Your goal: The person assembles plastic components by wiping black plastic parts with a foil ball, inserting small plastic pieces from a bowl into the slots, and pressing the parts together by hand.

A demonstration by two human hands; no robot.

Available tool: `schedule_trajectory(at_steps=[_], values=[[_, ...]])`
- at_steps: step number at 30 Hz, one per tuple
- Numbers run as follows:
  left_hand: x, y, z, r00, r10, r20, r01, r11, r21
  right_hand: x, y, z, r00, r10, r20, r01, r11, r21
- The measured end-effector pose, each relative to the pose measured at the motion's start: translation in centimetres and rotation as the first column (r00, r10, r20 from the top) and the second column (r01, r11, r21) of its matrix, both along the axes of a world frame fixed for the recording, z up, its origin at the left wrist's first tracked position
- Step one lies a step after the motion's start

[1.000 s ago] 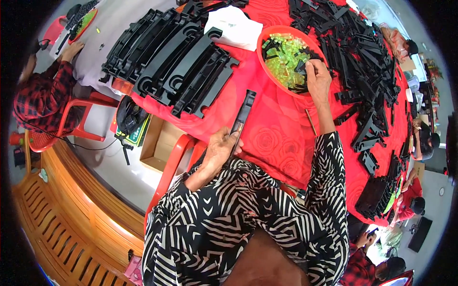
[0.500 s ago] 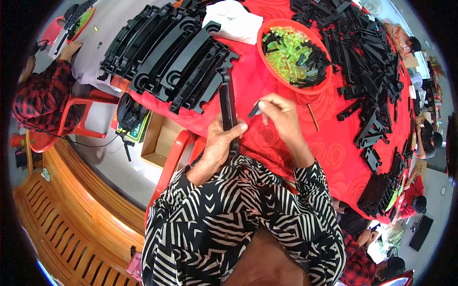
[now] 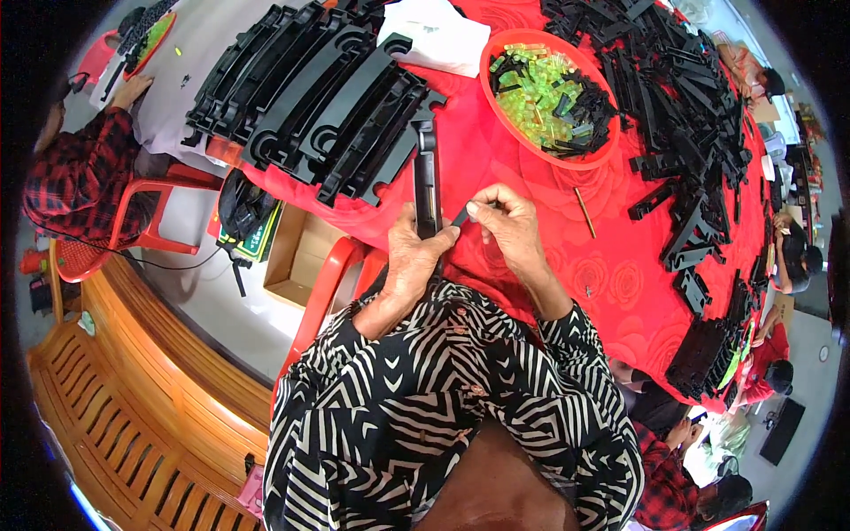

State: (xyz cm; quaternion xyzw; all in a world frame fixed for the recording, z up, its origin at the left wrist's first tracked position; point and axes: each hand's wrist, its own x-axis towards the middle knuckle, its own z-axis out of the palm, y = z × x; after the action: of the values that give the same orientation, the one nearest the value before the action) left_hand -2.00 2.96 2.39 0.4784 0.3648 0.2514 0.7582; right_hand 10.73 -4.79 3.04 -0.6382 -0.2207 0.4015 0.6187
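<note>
From the head view, we are looking down at our left hand (image 3: 413,258), which is gripping the lower part of a long black bar (image 3: 427,181). That grip is closing firmly, fingers wrapping one side and the thumb lying along the other, and the bar is standing nearly upright before us, its far end pointing toward the row of black frames (image 3: 310,111). Our right hand (image 3: 512,232) is pinching a small dark piece (image 3: 461,215) between thumb and finger, with hardly any gap in the grip.

Half a second ago we were carrying that piece farther from the bar, and before that we were reaching into the red bowl (image 3: 506,121). Now we are holding it just beside the bar, near the left thumb. We cannot tell whether the two are touching. For the work in hand, we are judging that fetching is done and the two parts are being brought together.

Beyond the hands, the bowl is holding yellow-green tubes (image 3: 536,96) and black bits (image 3: 591,113), a brown stick (image 3: 585,212) is lying on the red tabletop (image 3: 615,234), and loose black parts (image 3: 664,111) are heaping up to the right.
</note>
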Motion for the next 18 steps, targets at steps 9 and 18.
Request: schedule_trajectory(at_steps=[9,18], values=[[-1.0,0.1,-0.1,0.948,-0.279,0.151,0.301,0.942,-0.149,2.6,-1.1,2.0,0.974,-0.117,0.194,0.093,0.987,0.132],[-0.9,0.1,0.4,0.924,-0.354,0.144,0.382,0.867,-0.32,1.7,0.3,4.3,0.88,0.05,0.473,-0.086,0.995,0.054]])
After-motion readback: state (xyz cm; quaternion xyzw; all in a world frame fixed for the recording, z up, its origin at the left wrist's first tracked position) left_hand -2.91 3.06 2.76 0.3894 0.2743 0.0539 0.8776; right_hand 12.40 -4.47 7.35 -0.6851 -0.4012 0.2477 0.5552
